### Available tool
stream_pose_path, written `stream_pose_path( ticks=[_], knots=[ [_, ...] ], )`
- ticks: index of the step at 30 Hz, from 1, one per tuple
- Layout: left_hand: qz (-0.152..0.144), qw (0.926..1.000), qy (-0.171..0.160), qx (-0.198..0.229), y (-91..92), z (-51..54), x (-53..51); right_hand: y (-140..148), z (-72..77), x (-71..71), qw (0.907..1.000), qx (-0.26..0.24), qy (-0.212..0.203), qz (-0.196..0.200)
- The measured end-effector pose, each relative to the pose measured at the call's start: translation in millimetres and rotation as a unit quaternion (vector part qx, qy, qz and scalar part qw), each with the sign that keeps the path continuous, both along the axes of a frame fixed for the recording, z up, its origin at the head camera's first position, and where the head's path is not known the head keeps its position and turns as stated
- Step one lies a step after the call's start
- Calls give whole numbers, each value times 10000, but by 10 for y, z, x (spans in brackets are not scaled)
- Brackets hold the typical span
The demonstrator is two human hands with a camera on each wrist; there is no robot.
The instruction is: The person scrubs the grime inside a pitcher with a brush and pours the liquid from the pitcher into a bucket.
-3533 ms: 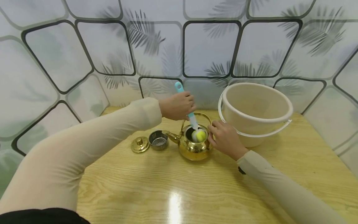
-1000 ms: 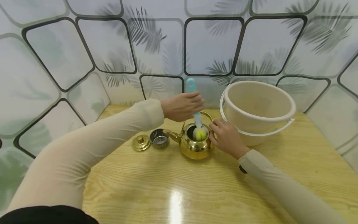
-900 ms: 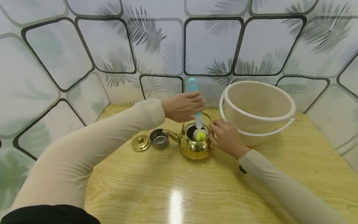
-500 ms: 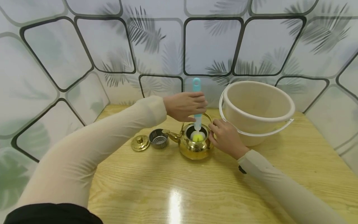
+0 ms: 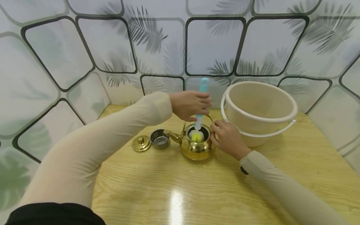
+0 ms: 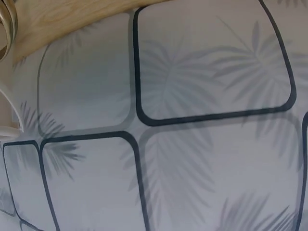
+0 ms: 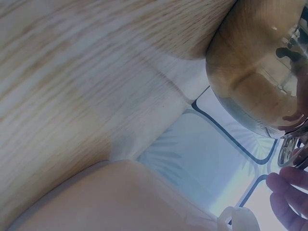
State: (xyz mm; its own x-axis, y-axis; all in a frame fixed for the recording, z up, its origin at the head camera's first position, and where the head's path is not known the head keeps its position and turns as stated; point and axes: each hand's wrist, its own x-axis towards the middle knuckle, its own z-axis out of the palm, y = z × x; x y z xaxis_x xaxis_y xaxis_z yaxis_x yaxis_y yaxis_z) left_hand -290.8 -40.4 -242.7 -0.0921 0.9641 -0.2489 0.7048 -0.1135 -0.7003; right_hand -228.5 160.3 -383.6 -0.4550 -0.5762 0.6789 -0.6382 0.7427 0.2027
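– At the kettle mouth, what's the left hand (image 5: 192, 105) on?

– Sponge brush (image 5: 198, 122). I've got its blue handle in my grip: fingers across it, thumb lower down, hanging ring poking out above. Handle leans slightly right at the top. Yellow-and-white sponge head (image 5: 196, 136) is down inside the gold kettle (image 5: 197, 153), top visible. Can't tell if it touches the inner wall.

– Right hand (image 5: 228, 139)?

– Holding the kettle's bail handle (image 5: 211, 118) low on its right side, fingers bent. Right wrist view has the fingertips at the handle's foot, beside the polished belly. Left wrist view misses my left hand; mostly wallpaper.

– Kettle pose?

– Upright on the wood-grain table (image 5: 140, 187), lid off, spout (image 5: 174, 137) pointing left.

– Left of it?

– Perforated metal strainer (image 5: 159, 139) by the spout tip; contact unclear. Then the gold lid (image 5: 141, 143), lying knob up just beside the strainer.

– Right of it?

– Big off-white bucket (image 5: 260, 109), behind my right hand. White carrying handle (image 5: 264, 136) hangs down across its front.

– Outer stuff?

– Cream sleeves (image 5: 112, 128) on both arms, something black at my right cuff. Wallpaper (image 5: 213, 47) behind: rounded dark outlines, grey palm leaves.
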Motion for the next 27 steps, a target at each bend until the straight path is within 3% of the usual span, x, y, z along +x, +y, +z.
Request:
stream_pose_path(
  ticks=[4,11,16,20,27],
  knots=[
    [-43,9997,186,-175,51,23,8,-2,-2,-3,10000,-35,8,18],
    [-283,9972,687,-10,98,0,64,2,-9,-4,10000,-76,-1,8],
    [-19,9928,1194,-13,96,-37,136,2,-11,-1,10000,-86,19,20],
    [197,9853,1698,66,84,-79,190,1,-7,-2,9999,-92,46,28],
    [350,9825,1725,606,29,-157,212,-1,-13,-2,9999,-125,36,30]
  ],
)
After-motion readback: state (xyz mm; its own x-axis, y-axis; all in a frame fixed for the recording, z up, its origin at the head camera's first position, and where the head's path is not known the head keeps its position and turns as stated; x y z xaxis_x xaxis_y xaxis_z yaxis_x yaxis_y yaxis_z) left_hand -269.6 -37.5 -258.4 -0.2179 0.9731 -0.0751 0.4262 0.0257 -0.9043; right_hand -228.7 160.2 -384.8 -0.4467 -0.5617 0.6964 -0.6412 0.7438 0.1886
